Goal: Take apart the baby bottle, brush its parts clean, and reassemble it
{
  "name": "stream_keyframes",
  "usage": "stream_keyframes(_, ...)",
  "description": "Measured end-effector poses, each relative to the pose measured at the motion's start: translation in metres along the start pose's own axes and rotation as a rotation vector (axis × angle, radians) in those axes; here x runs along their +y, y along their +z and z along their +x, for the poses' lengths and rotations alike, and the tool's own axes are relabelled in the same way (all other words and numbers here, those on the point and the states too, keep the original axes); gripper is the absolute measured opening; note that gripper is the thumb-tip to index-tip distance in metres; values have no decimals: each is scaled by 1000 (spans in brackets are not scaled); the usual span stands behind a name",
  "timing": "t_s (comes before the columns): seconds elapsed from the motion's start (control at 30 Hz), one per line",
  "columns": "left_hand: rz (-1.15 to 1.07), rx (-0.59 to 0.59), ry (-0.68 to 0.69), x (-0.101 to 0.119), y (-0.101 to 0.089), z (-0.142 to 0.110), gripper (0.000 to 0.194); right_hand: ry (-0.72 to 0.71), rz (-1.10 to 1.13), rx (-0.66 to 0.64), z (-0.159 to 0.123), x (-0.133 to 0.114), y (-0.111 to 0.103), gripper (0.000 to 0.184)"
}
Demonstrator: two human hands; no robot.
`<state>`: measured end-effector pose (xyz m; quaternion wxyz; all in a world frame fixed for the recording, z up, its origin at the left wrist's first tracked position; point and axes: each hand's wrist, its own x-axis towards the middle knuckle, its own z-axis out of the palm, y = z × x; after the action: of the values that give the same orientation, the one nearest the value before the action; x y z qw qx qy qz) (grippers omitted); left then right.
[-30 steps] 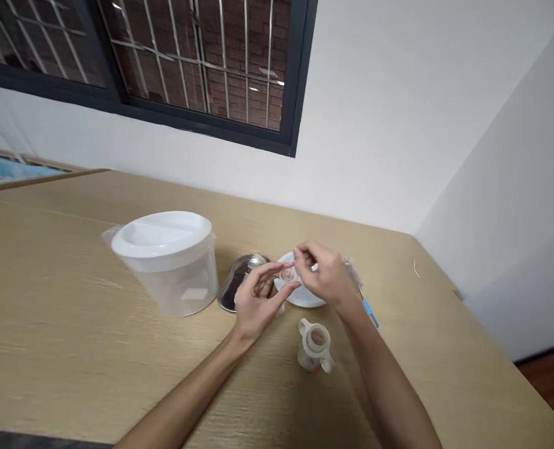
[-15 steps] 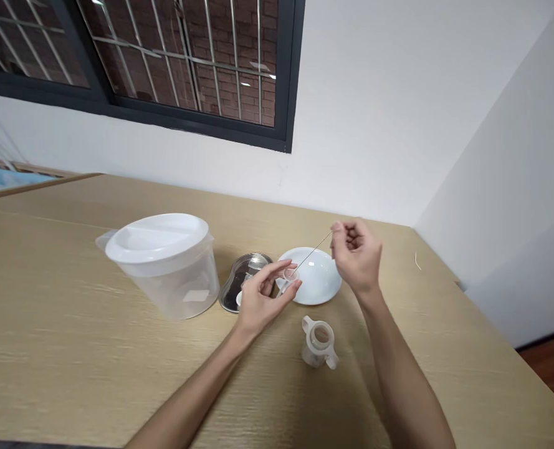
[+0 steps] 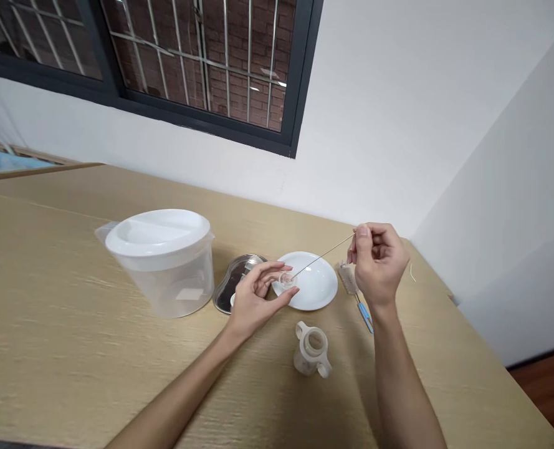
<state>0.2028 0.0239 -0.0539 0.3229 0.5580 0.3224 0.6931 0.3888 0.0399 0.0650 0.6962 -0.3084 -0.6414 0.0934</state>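
My left hand (image 3: 258, 293) is closed with thumb and fingertips round a small clear round piece (image 3: 286, 280), its round open end showing. Between the pinched fingers of my right hand (image 3: 380, 265), up and to the right, is one end of a thin metal rod (image 3: 330, 250). The rod slants down to the clear piece; its far tip is at or in the opening, I cannot tell which. Behind the clear piece sits a white dish (image 3: 316, 287). Nearer to me stands a translucent two-handled bottle (image 3: 310, 355) with its mouth uncovered.
A lidded plastic pitcher (image 3: 174, 274) stands at the left. Beside it a metal kidney tray (image 3: 225, 287), partly behind my left hand, holds small parts. A blue-handled bottle brush (image 3: 364, 317) lies by my right wrist. A thin white bent piece (image 3: 412, 272) lies farther right.
My right hand has moved right, and the rod slants lower. The clear piece has turned so its round end faces me more. The blue-handled brush has come into sight.
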Motion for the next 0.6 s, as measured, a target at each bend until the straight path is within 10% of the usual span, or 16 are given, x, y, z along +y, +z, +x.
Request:
stream_keyframes(0.3, 10, 42, -24, 3, -1, 1, 44, -17, -26, -72, -7, 3, 5, 13)
stream_keyframes(0.6, -43, 192, -74, 20, -3, 8, 46, -10, -2, -455, -27, 11, 41, 16)
